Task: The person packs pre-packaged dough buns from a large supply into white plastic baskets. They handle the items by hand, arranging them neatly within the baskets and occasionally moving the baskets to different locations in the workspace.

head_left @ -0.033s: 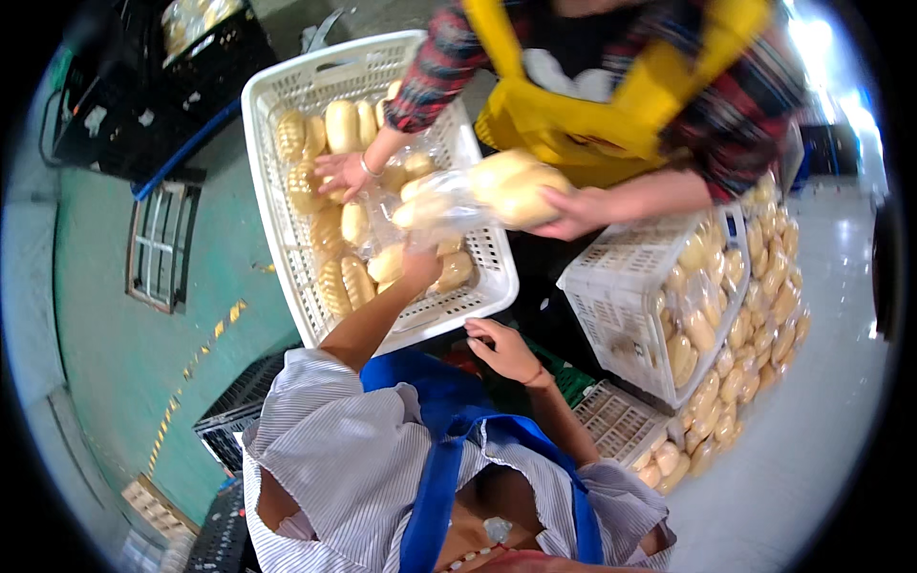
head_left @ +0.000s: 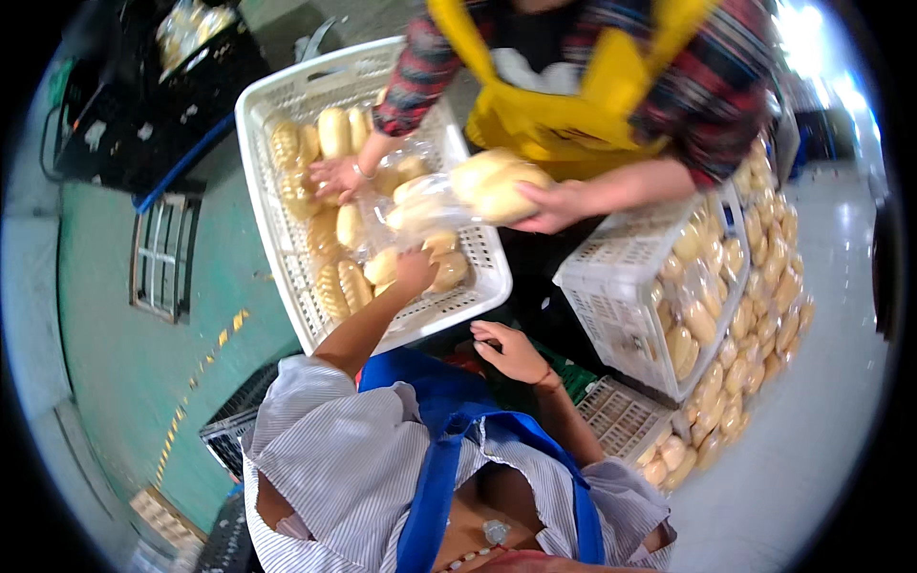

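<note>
My left hand (head_left: 414, 271) reaches into a white slatted crate (head_left: 270, 224), touching the clear-bagged bread rolls (head_left: 444, 265) at its near right; its fingers are too hidden to show a grip. My right hand (head_left: 514, 353) hovers just outside the crate's near right corner, fingers loosely stretched, holding nothing. Across the crate, a co-worker in a yellow apron holds a clear bag of pale rolls (head_left: 497, 184) over its right side. The co-worker's other hand (head_left: 338, 179) lies spread on the rolls inside.
To the right, another white crate (head_left: 611, 304) is filled with bagged bread. Beyond it lies a large heap of bagged rolls (head_left: 761, 306). Dark crates (head_left: 143, 124) stand at far left, near a yellow-black floor line (head_left: 205, 372). A low crate (head_left: 621, 418) sits near my right forearm.
The crate and the co-worker's held bag appear slightly further left. My left hand has risen a little off the rolls, and my right hand sits slightly further right.
</note>
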The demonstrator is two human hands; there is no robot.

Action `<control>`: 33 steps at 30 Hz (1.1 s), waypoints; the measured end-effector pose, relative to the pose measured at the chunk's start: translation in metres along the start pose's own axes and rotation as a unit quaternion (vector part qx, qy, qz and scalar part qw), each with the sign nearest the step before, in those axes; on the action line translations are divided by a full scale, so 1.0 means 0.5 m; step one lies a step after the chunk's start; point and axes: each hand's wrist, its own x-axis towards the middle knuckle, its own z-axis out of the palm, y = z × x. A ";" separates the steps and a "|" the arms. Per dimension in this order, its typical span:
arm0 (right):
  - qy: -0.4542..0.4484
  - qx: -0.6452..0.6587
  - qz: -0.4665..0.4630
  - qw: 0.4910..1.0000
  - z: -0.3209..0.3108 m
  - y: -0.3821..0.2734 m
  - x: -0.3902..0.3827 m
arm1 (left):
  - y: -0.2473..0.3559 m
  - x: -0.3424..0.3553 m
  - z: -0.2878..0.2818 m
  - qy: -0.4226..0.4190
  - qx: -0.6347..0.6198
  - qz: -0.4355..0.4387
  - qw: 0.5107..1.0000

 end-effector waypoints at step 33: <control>0.760 -0.351 0.267 0.478 -1.131 0.517 -1.335 | 1.230 -0.245 0.278 -0.063 -0.130 0.518 0.843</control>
